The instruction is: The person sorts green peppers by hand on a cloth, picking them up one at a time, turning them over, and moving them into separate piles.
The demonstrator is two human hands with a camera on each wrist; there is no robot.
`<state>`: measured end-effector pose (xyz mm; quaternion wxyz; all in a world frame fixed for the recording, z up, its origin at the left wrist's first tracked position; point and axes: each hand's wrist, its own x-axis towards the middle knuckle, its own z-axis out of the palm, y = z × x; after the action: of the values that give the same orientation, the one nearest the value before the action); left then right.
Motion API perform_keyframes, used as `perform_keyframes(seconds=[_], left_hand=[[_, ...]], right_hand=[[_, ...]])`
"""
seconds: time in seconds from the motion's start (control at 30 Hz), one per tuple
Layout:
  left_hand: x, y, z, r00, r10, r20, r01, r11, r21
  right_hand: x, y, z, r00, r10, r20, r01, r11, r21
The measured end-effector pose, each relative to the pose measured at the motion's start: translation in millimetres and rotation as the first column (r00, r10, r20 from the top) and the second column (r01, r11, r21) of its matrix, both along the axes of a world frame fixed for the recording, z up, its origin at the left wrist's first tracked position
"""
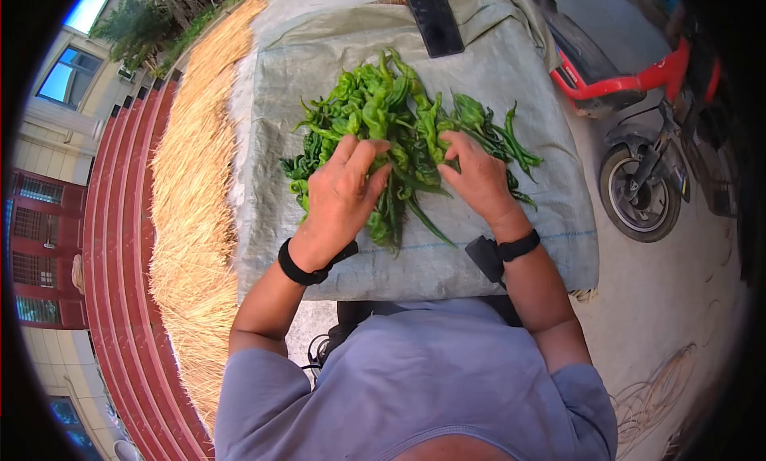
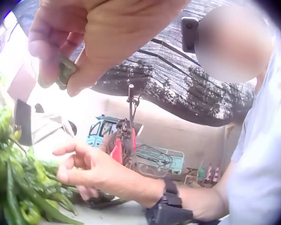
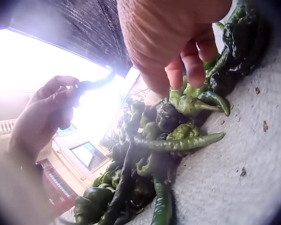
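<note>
Many crinkled green peppers, left grip tight on one, right grip half-spread, empty.

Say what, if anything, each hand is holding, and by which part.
Left hand: a green pepper, pinched near one end between thumb and fingers; stem or tip end, can't tell. Right hand: nothing visibly held.

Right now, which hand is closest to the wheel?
The right one. The right hand is over the side of the green peppers nearer the wheel. The left hand is farther across, on the straw side, pinching something green.
</note>
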<state>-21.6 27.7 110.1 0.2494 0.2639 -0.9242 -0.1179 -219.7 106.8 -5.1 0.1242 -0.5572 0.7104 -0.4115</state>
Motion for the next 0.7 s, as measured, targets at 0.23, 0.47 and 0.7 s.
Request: perform_keyframes(seconds=[0.23, 0.47, 0.7], left_hand=[[-0.2, -1.1, -18.0, 0.982, 0.059, 0.178, -0.046, 0.996, -0.074], [-4.1, -0.4, -19.5, 0.988, -0.081, 0.133, 0.042, 0.962, 0.269], [-19.2, 6.2, -24.0, 0.979, -0.01, -0.204, 0.113, 0.859, 0.5]], right_hand=[[5.4, -2.6, -14.3, 0.981, 0.015, -0.194, 0.001, 0.997, 0.08], [-0.5, -8.5, -5.8, 0.79, 0.039, 0.611, 0.062, 0.988, -0.143], [-0.1, 1.1, 11.1, 0.531, 0.362, 0.766, -0.282, 0.928, -0.243]])
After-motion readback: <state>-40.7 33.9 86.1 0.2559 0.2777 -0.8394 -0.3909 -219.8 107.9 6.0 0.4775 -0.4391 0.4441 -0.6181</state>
